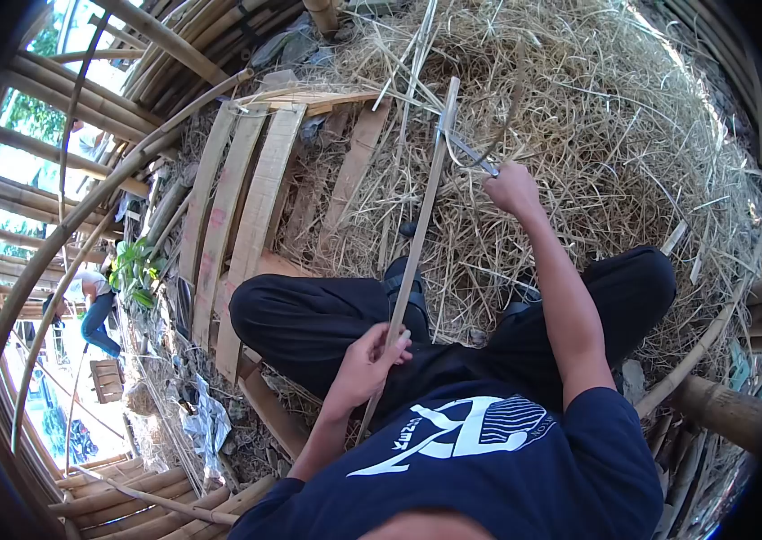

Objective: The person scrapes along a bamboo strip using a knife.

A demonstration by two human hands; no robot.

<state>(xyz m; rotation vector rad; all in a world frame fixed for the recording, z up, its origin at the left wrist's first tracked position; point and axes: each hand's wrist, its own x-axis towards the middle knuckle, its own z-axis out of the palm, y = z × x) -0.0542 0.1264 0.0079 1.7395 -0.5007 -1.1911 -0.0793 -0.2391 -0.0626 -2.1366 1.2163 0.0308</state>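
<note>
A long, thin bamboo strip (421, 229) runs from the wearer's lap up to the straw. My left hand (374, 360) is closed round its lower part, with the lower end passing below the hand toward the shirt. Near the strip's top end, my right hand (512, 189) grips the handle of a knife (471, 155). The blade lies against or just beside the strip; the exact contact is too small to tell. A thin curved strip (514, 103) rises above the knife, close to the right hand.
Shavings and straw (597, 162) are heaped ahead and to the right. Wooden slats (259, 189) lie left of the strip. Bamboo poles (84, 216) frame the left side, with a green plant (134, 270) there. Beyond them, another person (98, 306) bends over. A thick bamboo pole (727, 412) sits right.
</note>
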